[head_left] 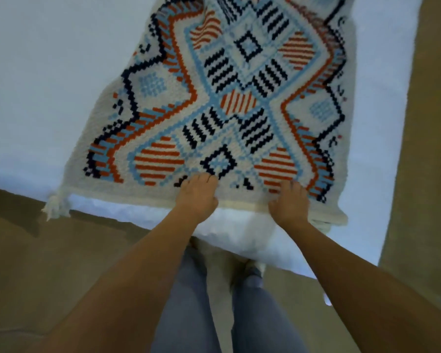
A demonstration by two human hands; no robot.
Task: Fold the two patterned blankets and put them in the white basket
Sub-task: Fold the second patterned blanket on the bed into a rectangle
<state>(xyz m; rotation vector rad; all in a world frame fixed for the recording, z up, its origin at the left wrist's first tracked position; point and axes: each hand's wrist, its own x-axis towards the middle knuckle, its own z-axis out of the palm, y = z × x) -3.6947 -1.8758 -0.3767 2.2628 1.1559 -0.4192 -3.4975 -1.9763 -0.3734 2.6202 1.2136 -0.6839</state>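
Patterned blanket was seen laid flat on the white bed, long side running away from the person. White ground, with orange, light blue and navy diamonds and zigzags. The near hem was lined up along the bed's near edge. A white tassel at the left near corner was hung over that edge. At the right near corner more cloth edges were seen under the top layer, so it looked doubled there; layer count could not be told.

Left hand was placed on the near hem, around the middle of it. Its fingers were held pressed together and bent, tips down on the pattern, thumb at the hem. Right hand was placed just beside it on the same hem, the two hands apart. Its fingers were likewise pressed together and bent, thumb on the hem band. Whether the hem was pinched or only pressed could not be told for either hand.

Both bare forearms were stretched forward. Grey-blue trouser legs were seen below, against the bed. Tan carpet floor was seen left and right of the bed.
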